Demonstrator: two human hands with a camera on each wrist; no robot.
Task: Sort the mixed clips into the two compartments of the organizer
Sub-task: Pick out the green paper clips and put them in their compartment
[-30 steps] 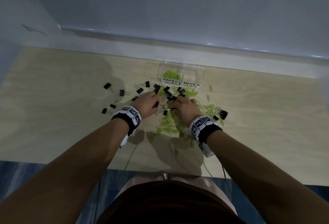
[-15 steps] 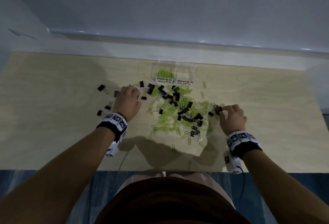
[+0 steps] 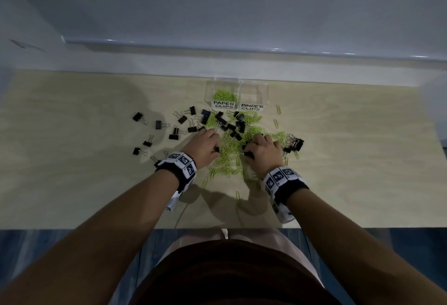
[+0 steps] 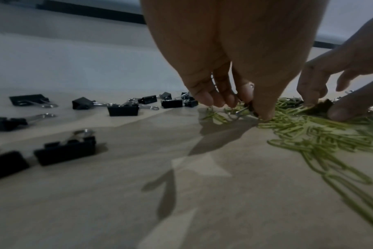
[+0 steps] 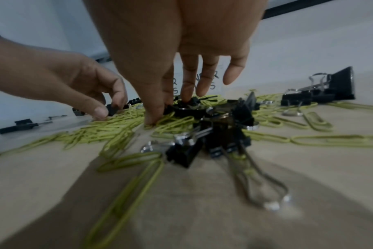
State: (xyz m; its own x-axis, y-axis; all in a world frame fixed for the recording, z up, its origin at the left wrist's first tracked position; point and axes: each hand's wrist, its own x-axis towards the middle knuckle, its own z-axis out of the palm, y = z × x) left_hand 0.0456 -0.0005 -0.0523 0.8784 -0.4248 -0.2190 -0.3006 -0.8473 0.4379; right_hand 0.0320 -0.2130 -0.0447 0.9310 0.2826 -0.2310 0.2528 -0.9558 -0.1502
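Observation:
A clear two-compartment organizer (image 3: 253, 86) stands at the back of the table; its "PAPER CLIPS" side holds green paper clips (image 3: 224, 95), and its "BINDER CLIPS" side looks empty. In front lies a mixed pile of green paper clips (image 3: 227, 157) and black binder clips (image 3: 233, 126). My left hand (image 3: 216, 149) is at the pile's left edge; thumb and fingers pinch a black binder clip (image 4: 250, 106). My right hand (image 3: 248, 152) is on the pile's right part and pinches another black binder clip (image 5: 170, 107), which the left wrist view shows between thumb and forefinger.
More binder clips (image 3: 159, 124) are scattered on the wooden table (image 3: 72, 171) left of the pile, and a small cluster (image 3: 295, 144) lies to the right. A white wall ledge (image 3: 242, 50) runs behind the organizer. The table's front edge is near my body.
Half a second ago my hands were apart, at the left clips and the right cluster. Both have come back to the middle of the pile, and each now pinches a binder clip.

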